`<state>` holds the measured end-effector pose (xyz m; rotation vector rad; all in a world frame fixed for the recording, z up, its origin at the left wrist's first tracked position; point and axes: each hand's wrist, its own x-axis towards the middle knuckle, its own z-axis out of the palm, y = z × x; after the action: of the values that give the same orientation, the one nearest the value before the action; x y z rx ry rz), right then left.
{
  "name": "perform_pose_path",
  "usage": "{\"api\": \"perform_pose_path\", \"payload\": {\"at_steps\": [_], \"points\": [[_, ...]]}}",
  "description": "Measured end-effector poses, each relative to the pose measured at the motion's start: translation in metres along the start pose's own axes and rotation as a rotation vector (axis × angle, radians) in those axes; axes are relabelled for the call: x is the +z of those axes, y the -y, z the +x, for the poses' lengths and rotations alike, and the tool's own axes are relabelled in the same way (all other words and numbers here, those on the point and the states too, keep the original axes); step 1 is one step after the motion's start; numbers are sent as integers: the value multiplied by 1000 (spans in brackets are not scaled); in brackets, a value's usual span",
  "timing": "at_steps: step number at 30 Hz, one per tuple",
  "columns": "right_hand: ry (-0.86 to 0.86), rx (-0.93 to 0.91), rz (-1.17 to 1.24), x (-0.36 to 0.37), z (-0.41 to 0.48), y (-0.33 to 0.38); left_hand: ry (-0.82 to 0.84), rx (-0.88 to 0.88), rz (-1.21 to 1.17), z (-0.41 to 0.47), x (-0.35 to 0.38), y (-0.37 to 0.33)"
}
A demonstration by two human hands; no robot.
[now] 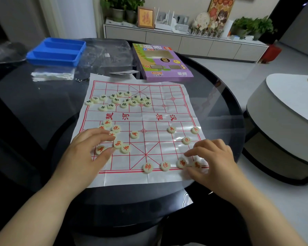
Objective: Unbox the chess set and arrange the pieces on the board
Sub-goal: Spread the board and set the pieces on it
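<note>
Left hand (89,148), palm down, fingers stretched and only lightly bent, holding nothing: the thumb tip touches one red-lettered piece (100,150) and the fingertips lie against a loose cluster of red pieces (118,144) just beyond them. Right hand (215,157), palm down, fingers curved over the near corner of the board (149,118): the index fingertip rests at the far edge of one red piece (181,162), and a second red piece (196,164) sits under the curled fingers; I cannot tell whether I am pinching it or merely covering it. Two more red pieces (148,167), between my hands, stand on the board's nearest line, in a row with those at my right hand. One red piece (186,140) lies just beyond my right knuckles, two more (171,129) further out, and a single one (134,134) sits between the hands, nearer the left. Board itself is a creased white sheet with a red grid, lying flat on a dark glass-topped round table (34,103). Black-lettered pieces (119,101) are heaped unsorted on the board's far half, beyond my left hand. Purple box (160,63) lies flat past the board's far edge, out from my right hand. Blue compartment tray (56,50) sits well beyond my left hand, with a clear plastic bag (107,54) between tray and box and a folded white packet (52,73) just nearer than the tray.
</note>
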<state>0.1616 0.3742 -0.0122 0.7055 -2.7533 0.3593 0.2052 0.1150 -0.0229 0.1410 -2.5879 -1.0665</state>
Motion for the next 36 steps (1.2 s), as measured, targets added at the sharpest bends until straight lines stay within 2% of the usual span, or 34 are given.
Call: {"api": "perform_pose_path", "payload": {"at_steps": [2, 6, 15, 26, 32, 36], "points": [[0, -16, -31, -1, 3, 6, -6, -4, 8, 0, 0, 0], [153, -8, -16, -2, 7, 7, -4, -25, 14, -1, 0, -2], [84, 45, 103, -4, -5, -6, 4, -40, 16, -1, 1, -2], [167, 94, 178, -3, -5, -17, 7, -34, 5, 0, 1, -2], [28, 57, 221, -28, 17, -5, -37, -69, -32, -4, -11, 0], [171, -60, 217, -26, 44, 41, -36, -164, 31, -8, -18, 7]]}}
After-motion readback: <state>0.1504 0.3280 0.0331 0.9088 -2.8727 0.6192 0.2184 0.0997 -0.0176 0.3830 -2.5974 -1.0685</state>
